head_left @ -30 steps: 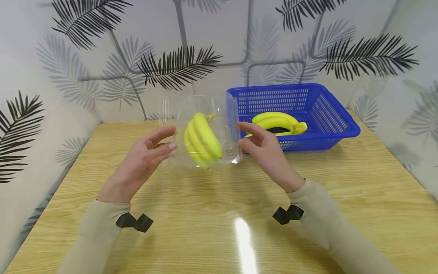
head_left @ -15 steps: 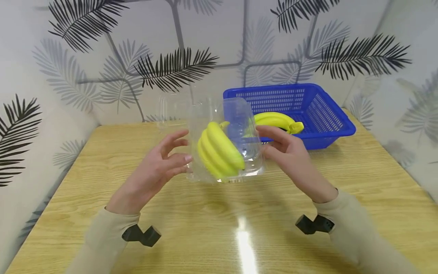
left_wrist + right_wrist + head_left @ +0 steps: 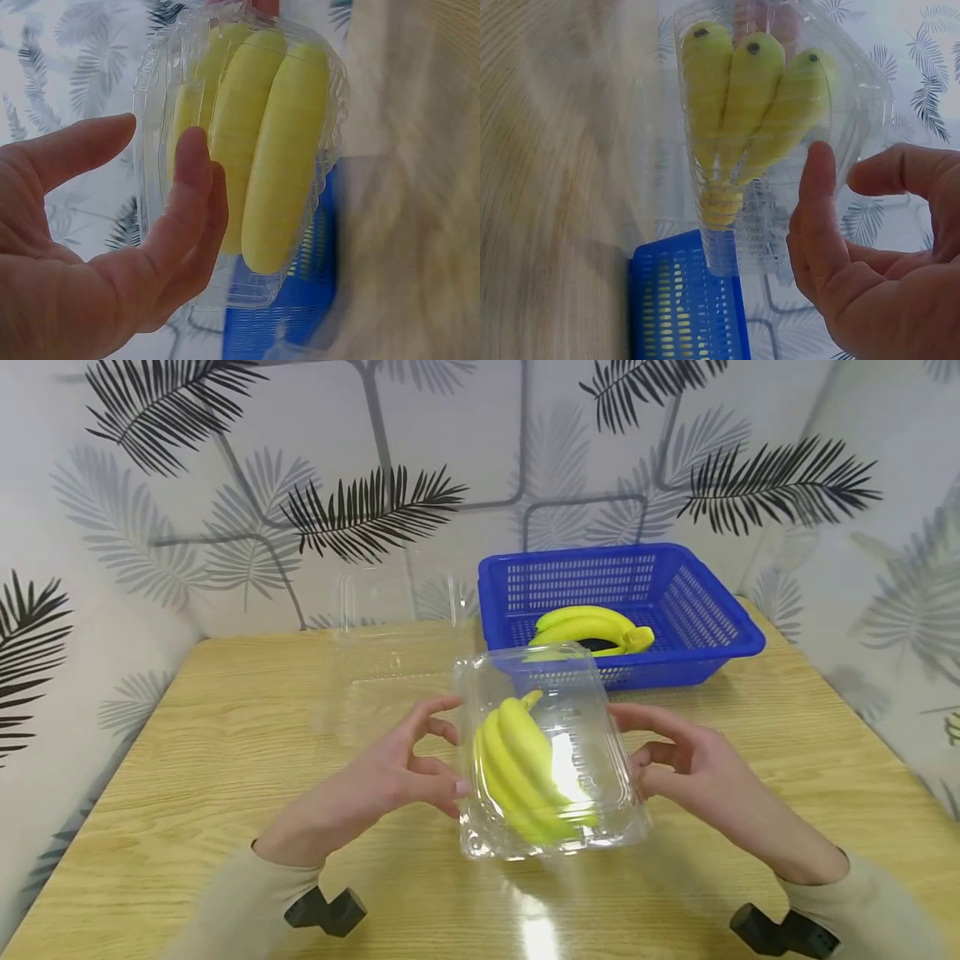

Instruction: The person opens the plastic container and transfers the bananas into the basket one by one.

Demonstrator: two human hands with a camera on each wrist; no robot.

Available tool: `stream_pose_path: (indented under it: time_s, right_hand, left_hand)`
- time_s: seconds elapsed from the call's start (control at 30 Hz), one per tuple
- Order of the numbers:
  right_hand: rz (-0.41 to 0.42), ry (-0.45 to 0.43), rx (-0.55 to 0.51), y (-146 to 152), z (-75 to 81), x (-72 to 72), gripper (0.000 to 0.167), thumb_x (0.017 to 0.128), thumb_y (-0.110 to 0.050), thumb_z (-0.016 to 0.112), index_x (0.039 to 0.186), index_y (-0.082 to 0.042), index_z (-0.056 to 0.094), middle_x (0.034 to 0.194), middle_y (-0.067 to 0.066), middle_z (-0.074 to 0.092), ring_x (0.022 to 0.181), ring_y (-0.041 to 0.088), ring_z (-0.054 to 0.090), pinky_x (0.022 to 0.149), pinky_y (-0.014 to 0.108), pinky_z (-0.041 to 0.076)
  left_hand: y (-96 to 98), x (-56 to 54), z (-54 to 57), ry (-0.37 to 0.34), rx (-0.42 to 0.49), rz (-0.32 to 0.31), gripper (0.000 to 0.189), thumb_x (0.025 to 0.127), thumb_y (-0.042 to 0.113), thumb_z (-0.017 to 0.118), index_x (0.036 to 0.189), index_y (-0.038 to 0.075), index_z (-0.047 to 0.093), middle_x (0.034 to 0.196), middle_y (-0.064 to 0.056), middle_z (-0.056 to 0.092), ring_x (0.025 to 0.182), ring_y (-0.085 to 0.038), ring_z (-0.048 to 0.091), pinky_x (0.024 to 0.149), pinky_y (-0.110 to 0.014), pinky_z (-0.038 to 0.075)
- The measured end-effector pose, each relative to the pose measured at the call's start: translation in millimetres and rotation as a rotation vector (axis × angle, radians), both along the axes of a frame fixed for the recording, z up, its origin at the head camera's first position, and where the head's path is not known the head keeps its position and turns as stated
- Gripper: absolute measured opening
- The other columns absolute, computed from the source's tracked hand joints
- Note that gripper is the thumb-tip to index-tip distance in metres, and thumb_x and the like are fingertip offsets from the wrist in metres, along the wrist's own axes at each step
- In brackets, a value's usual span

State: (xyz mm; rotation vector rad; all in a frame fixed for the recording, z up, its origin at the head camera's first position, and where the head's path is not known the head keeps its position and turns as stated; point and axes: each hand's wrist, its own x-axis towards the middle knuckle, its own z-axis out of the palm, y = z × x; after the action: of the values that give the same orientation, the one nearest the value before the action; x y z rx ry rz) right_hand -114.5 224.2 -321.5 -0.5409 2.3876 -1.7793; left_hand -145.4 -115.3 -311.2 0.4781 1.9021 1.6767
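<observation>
A clear plastic clamshell container (image 3: pixel 622 827) with a bunch of yellow bananas (image 3: pixel 517 768) inside is held up over the near middle of the table. My left hand (image 3: pixel 382 777) holds its left side between thumb and fingers. On the opposite side my right hand (image 3: pixel 708 777) grips the edge, thumb toward me. The lid lies over the bananas. In the left wrist view the bananas (image 3: pixel 281 157) show lengthwise through the plastic; in the right wrist view their dark tips (image 3: pixel 754 49) face up, and the stem end points toward the blue basket.
Behind the container, a blue perforated basket (image 3: pixel 720 647) stands on the wooden table (image 3: pixel 247 735) with more bananas (image 3: pixel 585 625) in it. At back left is another clear plastic container (image 3: pixel 397 631), its lid raised. A patterned wall covering closes off the back.
Both hands have brought the container with the bananas toward me and to the right, away from the other clear container. It has tipped from steeply raised to flatter.
</observation>
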Motion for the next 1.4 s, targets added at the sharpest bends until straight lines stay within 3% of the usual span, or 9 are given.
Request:
stream_pose_path:
  time_s: [0.17,0.33,0.67,0.77,0.9,1.0,1.13,1.2,1.4]
  right_hand:
    - [0.080,-0.071,0.099,14.7,-12.2,-2.0,0.071,0.084,0.007,0.063,0.150,-0.004,0.038,0.131,0.025,0.047,0.083,0.021,0.065,0.069,0.035,0.058]
    - [0.120,-0.113,0.150,26.8,-24.6,-4.4,0.076,0.083,0.006,0.065,0.152,-0.002,0.033,0.130,0.027,0.046,0.083,0.020,0.065,0.068,0.030,0.057]
    - [0.096,-0.062,0.174,34.8,-39.8,-5.2,0.069,0.086,0.008,0.058,0.150,0.003,0.032,0.133,0.028,0.046,0.085,0.017,0.064,0.068,0.032,0.057]
    - [0.022,0.076,0.247,32.4,-39.7,-0.4,0.061,0.091,0.005,0.058,0.148,-0.001,0.039,0.137,0.021,0.048,0.093,0.016,0.062,0.071,0.030,0.057]
    - [-0.084,0.439,0.426,17.6,-34.0,13.9,0.056,0.090,-0.002,0.067,0.143,-0.012,0.050,0.141,0.007,0.048,0.117,0.018,0.053,0.095,0.023,0.047]
    - [-0.047,0.647,0.573,-1.6,-30.5,28.0,0.060,0.086,-0.014,0.073,0.141,-0.018,0.052,0.148,0.004,0.044,0.133,0.024,0.041,0.108,0.035,0.037]
    - [0.075,0.750,0.702,-22.7,-35.9,38.7,0.068,0.079,-0.023,0.076,0.143,-0.020,0.051,0.154,0.004,0.036,0.141,0.031,0.031,0.109,0.055,0.033]
    - [0.107,0.773,0.728,-28.2,-40.8,38.5,0.071,0.077,-0.022,0.076,0.144,-0.019,0.051,0.155,0.005,0.035,0.141,0.034,0.030,0.111,0.057,0.027]
    - [0.104,0.800,0.780,-35.7,-48.9,31.5,0.074,0.076,-0.024,0.079,0.144,-0.017,0.051,0.153,0.006,0.039,0.139,0.037,0.033,0.109,0.066,0.021]
  left_hand:
    - [15.2,-1.2,-23.6,-0.034,-0.007,-0.027,0.085,0.086,0.013,0.077,0.151,0.025,0.023,0.135,-0.014,0.035,0.083,-0.035,0.067,0.094,-0.043,0.047]
    - [28.1,-2.8,-43.1,-0.056,-0.026,-0.030,0.089,0.085,0.011,0.077,0.153,0.020,0.020,0.134,-0.017,0.035,0.085,-0.036,0.067,0.087,-0.040,0.050]
    - [37.4,-4.0,-54.8,-0.058,0.003,0.003,0.086,0.086,0.014,0.076,0.153,0.019,0.023,0.136,-0.019,0.034,0.085,-0.031,0.065,0.088,-0.042,0.051]
    - [36.6,-5.1,-55.4,-0.073,0.012,0.026,0.079,0.087,0.013,0.073,0.151,0.017,0.026,0.135,-0.019,0.035,0.088,-0.035,0.065,0.085,-0.044,0.053]
    - [33.2,-9.1,-56.5,-0.094,0.036,0.060,0.070,0.089,0.005,0.066,0.147,0.015,0.029,0.135,-0.020,0.035,0.092,-0.037,0.064,0.081,-0.045,0.056]
    - [31.2,-12.2,-60.8,-0.105,0.042,0.064,0.071,0.087,0.002,0.064,0.147,0.016,0.029,0.136,-0.020,0.033,0.090,-0.036,0.064,0.081,-0.044,0.056]
    - [34.7,-15.5,-69.9,-0.120,0.060,0.065,0.080,0.083,0.001,0.068,0.148,0.018,0.026,0.137,-0.019,0.034,0.084,-0.033,0.065,0.084,-0.044,0.055]
    - [37.8,-16.2,-73.7,-0.134,0.082,0.068,0.085,0.082,0.000,0.070,0.150,0.019,0.023,0.137,-0.019,0.034,0.083,-0.031,0.065,0.083,-0.044,0.055]
    - [46.1,-12.8,-80.8,-0.163,0.108,0.053,0.101,0.076,-0.005,0.074,0.152,0.026,0.015,0.137,-0.020,0.034,0.089,-0.028,0.066,0.082,-0.040,0.055]
